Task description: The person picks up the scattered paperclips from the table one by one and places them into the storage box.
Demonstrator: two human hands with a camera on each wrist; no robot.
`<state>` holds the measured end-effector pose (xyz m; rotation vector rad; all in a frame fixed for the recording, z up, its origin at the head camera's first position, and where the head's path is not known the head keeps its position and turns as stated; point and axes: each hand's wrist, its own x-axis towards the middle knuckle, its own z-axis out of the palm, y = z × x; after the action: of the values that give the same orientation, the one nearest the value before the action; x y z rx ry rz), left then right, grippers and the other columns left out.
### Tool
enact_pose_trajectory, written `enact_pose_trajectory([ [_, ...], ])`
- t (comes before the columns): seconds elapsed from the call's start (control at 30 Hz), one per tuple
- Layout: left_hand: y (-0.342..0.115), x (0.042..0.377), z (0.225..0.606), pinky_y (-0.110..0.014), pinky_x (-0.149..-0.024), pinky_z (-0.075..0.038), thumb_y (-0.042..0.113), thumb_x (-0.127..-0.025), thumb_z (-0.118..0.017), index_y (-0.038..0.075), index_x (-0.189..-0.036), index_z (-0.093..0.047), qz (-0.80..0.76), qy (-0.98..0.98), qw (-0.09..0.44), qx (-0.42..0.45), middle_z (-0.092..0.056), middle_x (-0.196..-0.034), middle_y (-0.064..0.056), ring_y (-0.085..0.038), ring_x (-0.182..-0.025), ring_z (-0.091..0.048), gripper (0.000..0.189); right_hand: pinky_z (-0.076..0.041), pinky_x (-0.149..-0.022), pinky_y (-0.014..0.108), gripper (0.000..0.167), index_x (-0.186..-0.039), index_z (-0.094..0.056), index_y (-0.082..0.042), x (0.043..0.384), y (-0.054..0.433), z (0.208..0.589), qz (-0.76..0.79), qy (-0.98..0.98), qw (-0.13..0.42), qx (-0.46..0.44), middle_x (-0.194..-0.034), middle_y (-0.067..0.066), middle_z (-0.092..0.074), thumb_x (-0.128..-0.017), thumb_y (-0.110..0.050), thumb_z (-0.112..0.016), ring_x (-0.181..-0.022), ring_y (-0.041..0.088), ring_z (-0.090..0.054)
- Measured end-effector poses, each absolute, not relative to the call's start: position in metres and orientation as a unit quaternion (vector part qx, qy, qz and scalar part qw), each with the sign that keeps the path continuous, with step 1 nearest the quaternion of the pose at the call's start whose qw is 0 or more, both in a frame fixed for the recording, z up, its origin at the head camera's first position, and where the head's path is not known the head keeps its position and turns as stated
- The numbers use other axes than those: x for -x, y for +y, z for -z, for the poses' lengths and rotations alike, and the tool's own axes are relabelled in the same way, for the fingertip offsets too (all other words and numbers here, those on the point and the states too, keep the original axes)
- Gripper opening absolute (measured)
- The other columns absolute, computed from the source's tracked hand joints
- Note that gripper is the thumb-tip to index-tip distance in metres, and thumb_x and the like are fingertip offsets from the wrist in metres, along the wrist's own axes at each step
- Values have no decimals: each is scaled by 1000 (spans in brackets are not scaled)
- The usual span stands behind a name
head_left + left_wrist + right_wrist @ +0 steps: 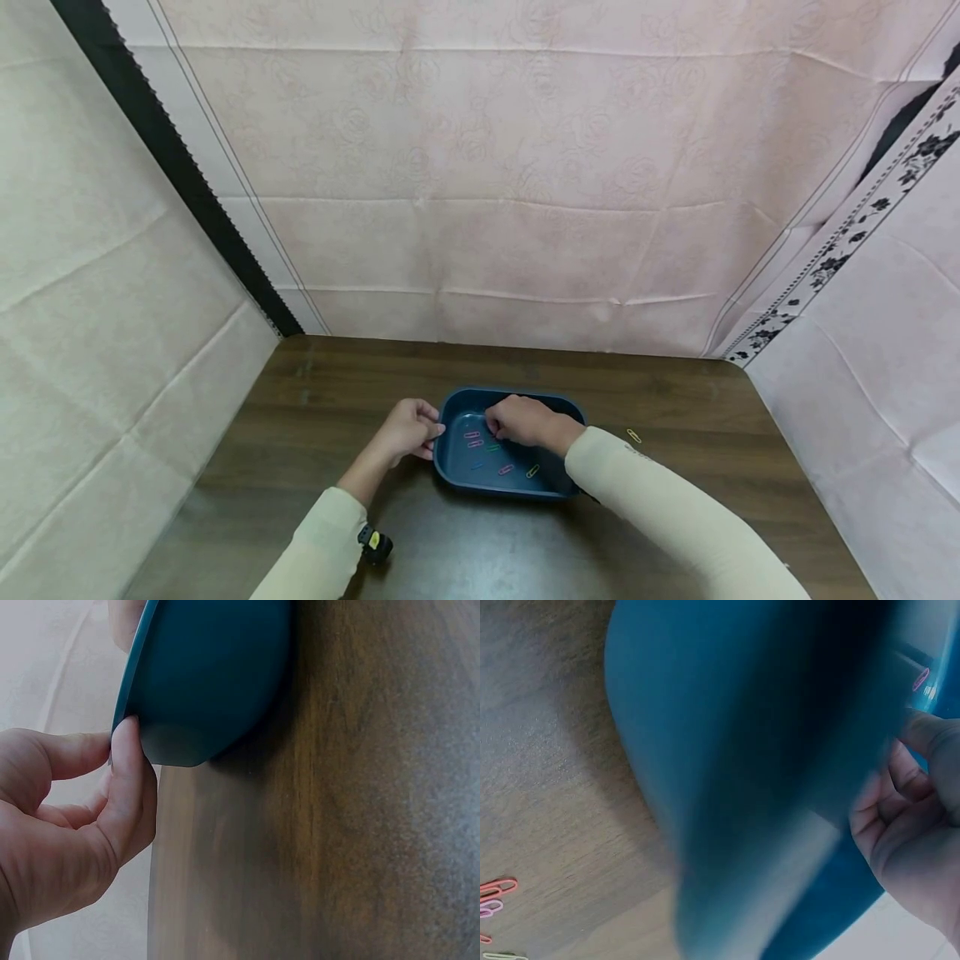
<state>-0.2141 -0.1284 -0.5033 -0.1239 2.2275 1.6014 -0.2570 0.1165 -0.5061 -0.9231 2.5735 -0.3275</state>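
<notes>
A blue plastic tray [510, 493] holds several coloured paper clips, among them a pink one [506, 469], a green one [492, 447] and a yellow one [532, 471]. My left hand [412, 429] pinches the tray's left rim between thumb and fingers, seen close in the left wrist view on the tray [210, 675]. Inside the tray, my right hand [525, 421] reaches down with bent fingers near the green clip. In the right wrist view the blurred tray wall covers the fingertips of the right hand [922, 810], so anything between them is hidden.
The tray stands on a brown wooden table [337, 392]. Right of it lies a yellow paper clip [633, 435], and the right wrist view shows several more on the wood, one of them orange [499, 889]. Pale patterned cloths [487, 250] hang behind and at both sides.
</notes>
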Motion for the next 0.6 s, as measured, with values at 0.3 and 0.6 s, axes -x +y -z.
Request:
enact_pose_trajectory([
  [0.3, -127, 214, 505, -34, -62, -65, 4, -101, -64, -7, -119, -58, -576, 793, 195, 46, -63, -88, -18, -23, -70, -61, 22, -48, -65, 21, 11, -90, -65, -18, 252, 115, 503, 99, 923, 191, 319, -78, -7, -55, -101, -18, -68, -69, 8, -53],
  [0.6, -128, 213, 504, -33, -62, -65, 4, -101, -64, -6, -117, -59, -572, 796, 193, 48, -64, -92, -22, -23, -69, -61, 20, -50, -67, 22, 6, -95, -66, -17, 248, 115, 501, 108, 920, 176, 333, -83, -7, -58, -100, -18, -69, -72, 9, -55],
])
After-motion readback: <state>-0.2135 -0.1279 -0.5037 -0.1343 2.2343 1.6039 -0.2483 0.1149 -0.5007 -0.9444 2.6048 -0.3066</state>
